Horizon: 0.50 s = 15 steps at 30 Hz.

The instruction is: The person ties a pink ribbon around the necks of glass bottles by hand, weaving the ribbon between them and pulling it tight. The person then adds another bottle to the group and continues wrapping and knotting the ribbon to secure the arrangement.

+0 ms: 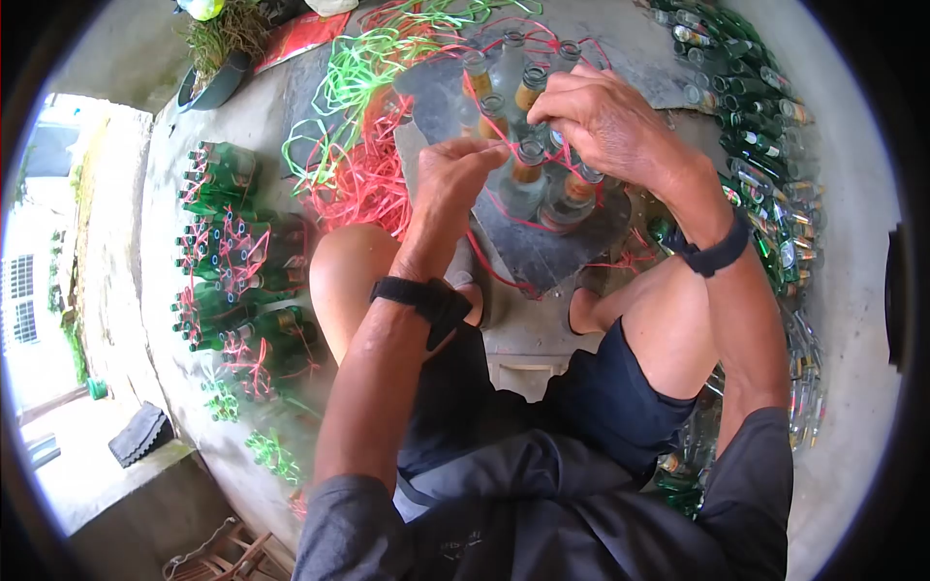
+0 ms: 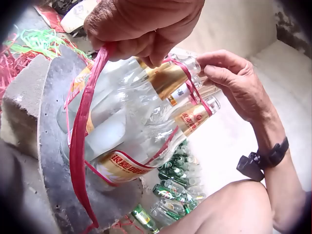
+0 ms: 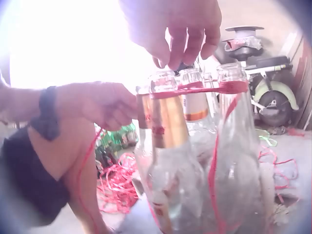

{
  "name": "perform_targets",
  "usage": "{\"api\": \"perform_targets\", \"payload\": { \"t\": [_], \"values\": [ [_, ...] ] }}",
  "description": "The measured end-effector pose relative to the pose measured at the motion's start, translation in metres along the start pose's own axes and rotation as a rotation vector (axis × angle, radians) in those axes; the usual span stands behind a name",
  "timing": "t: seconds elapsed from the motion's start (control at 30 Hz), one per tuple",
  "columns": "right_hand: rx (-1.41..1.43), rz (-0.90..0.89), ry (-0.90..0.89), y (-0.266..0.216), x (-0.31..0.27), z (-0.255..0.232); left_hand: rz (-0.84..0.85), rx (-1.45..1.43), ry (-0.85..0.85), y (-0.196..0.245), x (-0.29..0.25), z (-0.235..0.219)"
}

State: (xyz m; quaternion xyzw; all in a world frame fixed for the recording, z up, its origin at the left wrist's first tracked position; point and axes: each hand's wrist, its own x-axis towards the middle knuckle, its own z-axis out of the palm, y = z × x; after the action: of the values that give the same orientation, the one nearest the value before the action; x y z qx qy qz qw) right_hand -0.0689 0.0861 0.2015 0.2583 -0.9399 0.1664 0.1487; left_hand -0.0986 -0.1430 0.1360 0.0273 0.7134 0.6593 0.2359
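Observation:
Several clear glass bottles (image 2: 141, 122) with gold labels stand in a tight cluster on a dark round slab (image 1: 542, 261). A red plastic strap (image 3: 195, 90) runs around their necks, and more of it circles their lower bodies. Left of the necks, my left hand (image 1: 450, 179) pinches a length of this strap, which hangs down in the left wrist view as a flat red band (image 2: 80, 161). My right hand (image 1: 605, 116) is over the bottle tops; its fingers (image 3: 178, 46) hang loosely bent just above the mouths, with the thumb beside a rim in the left wrist view.
Loose red straps (image 1: 368, 179) and green straps (image 1: 363, 77) lie heaped left of the slab. Bundled green bottles (image 1: 242, 261) stand farther left. Many bottles (image 1: 751, 107) line the right wall. A potted plant (image 1: 218, 58) is at the back left.

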Motion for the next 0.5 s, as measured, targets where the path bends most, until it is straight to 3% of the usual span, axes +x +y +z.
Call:
{"api": "perform_targets", "payload": {
  "t": [0.1,0.17,0.37,0.5],
  "values": [
    [0.009,0.022,-0.1,-0.001,0.014,0.007,-0.068,0.044,0.033,0.0,0.002,0.0],
    [0.243,0.115,-0.318,0.003,0.025,0.008,-0.053,-0.003,0.011,0.002,0.001,0.0],
    [0.518,0.149,-0.491,0.019,0.029,0.023,-0.153,-0.076,0.049,-0.005,0.013,0.01],
    [0.53,0.151,-0.597,0.025,0.035,0.022,-0.238,-0.043,0.075,0.001,0.014,0.013]
  ]
}}
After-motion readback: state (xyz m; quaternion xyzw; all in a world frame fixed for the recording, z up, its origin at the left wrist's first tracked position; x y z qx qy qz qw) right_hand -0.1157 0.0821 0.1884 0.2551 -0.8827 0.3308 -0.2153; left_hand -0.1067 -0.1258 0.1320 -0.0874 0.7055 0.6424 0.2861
